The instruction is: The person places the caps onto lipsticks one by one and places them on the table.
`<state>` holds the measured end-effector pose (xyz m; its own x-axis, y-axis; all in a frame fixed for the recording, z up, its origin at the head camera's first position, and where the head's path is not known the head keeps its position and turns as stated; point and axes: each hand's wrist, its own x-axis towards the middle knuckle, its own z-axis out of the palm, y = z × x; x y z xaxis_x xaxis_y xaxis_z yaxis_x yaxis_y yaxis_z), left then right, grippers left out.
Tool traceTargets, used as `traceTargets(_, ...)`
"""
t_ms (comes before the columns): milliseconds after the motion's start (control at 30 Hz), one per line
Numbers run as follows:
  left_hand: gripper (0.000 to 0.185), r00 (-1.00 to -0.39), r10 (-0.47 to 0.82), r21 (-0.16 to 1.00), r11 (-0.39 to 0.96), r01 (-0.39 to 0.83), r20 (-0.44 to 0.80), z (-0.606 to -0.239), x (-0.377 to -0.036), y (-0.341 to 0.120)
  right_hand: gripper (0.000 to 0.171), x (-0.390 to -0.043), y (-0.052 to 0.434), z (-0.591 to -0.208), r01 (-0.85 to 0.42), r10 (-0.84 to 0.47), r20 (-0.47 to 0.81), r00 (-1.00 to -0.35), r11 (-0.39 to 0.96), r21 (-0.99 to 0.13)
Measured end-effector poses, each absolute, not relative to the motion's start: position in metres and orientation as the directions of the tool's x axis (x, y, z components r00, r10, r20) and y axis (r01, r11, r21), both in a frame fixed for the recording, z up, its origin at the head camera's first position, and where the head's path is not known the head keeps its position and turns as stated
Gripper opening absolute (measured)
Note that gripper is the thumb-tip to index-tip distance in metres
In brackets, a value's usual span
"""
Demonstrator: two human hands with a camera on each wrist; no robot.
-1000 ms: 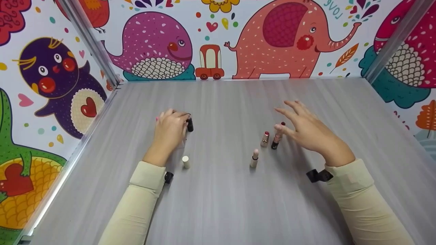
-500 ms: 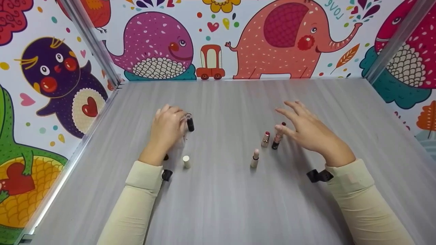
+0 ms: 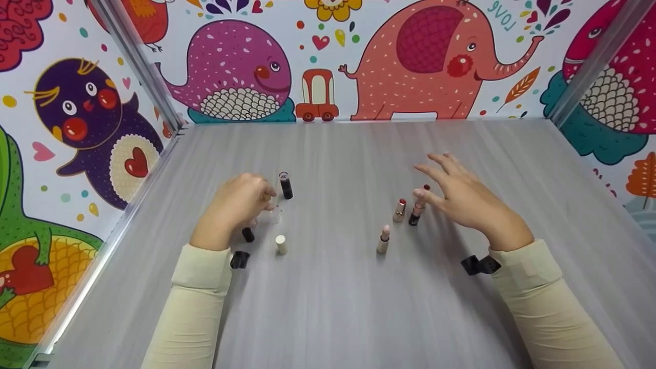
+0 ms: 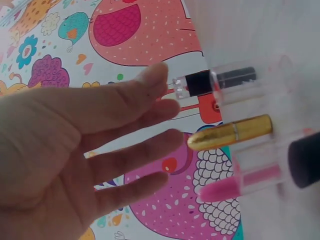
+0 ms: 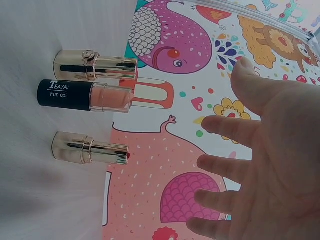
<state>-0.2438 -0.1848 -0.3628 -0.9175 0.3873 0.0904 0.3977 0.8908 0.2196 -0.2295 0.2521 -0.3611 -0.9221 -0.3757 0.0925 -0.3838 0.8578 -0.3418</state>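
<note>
My left hand [image 3: 236, 202] is above a clear holder [image 3: 274, 214], fingers loosely bent and holding nothing. In the left wrist view, a black tube with a clear end [image 4: 200, 84], a gold bullet-shaped tube [image 4: 232, 132] and a bright pink tube [image 4: 225, 190] stand in the clear holder, just off my fingertips. The head view shows the black tube [image 3: 286, 187] upright beyond my hand. My right hand [image 3: 464, 202] has its fingers spread near a black-and-peach tube [image 5: 65, 95] and a gold lipstick [image 3: 400, 210]; whether it touches them, I cannot tell.
Close to my left wrist stand a black cap [image 3: 248, 234] and a cream cap [image 3: 281, 244]. An uncapped pale pink lipstick [image 3: 383, 240] is upright in front of the right-hand group. Printed panels [image 3: 343, 41] wall the grey table [image 3: 328, 307] at the back and sides.
My left hand has drawn back toward me and to the left, off the black tube, which now shows fully. A black cap has come into view beside its wrist. The right hand stays put.
</note>
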Motion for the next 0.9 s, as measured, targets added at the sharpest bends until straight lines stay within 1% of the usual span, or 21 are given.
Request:
traceTargets(100, 0.027, -0.924, 0.38, 0.223, 0.898, 0.378, 0.036, -0.367, -0.245, -0.184, 0.065, -0.229, 0.252, -0.361, -0.386, -0.379, 0.09, -0.921, 0.857, -0.34)
traceTargets(167, 0.029, -0.922, 0.386, 0.202, 0.901, 0.383, 0.026, -0.37, -0.246, -0.183, 0.065, -0.229, 0.253, -0.361, -0.382, -0.376, 0.088, -0.923, 0.859, -0.342)
traceTargets(367, 0.028, -0.915, 0.401, 0.149, 0.903, 0.404, 0.05, -0.377, -0.249, -0.183, 0.065, -0.228, 0.253, -0.358, -0.378, -0.371, 0.088, -0.924, 0.859, -0.346)
traceTargets(500, 0.019, -0.91, 0.409, 0.127, 0.901, 0.414, 0.069, -0.382, -0.25, -0.183, 0.064, -0.228, 0.253, -0.356, -0.374, -0.367, 0.088, -0.926, 0.858, -0.351)
traceTargets(600, 0.013, -0.904, 0.419, 0.133, 0.894, 0.427, 0.088, -0.384, -0.251, -0.184, 0.063, -0.229, 0.255, -0.356, -0.373, -0.361, 0.101, -0.927, 0.859, -0.35)
traceTargets(733, 0.009, -0.901, 0.419, 0.161, 0.887, 0.432, 0.109, -0.386, -0.253, -0.186, 0.063, -0.234, 0.263, -0.357, -0.354, -0.335, 0.116, -0.935, 0.862, -0.362)
traceTargets(900, 0.009, -0.905, 0.411, 0.175, 0.888, 0.425, 0.112, -0.388, -0.254, -0.185, 0.064, -0.245, 0.277, -0.366, -0.282, -0.276, 0.074, -0.958, 0.87, -0.405)
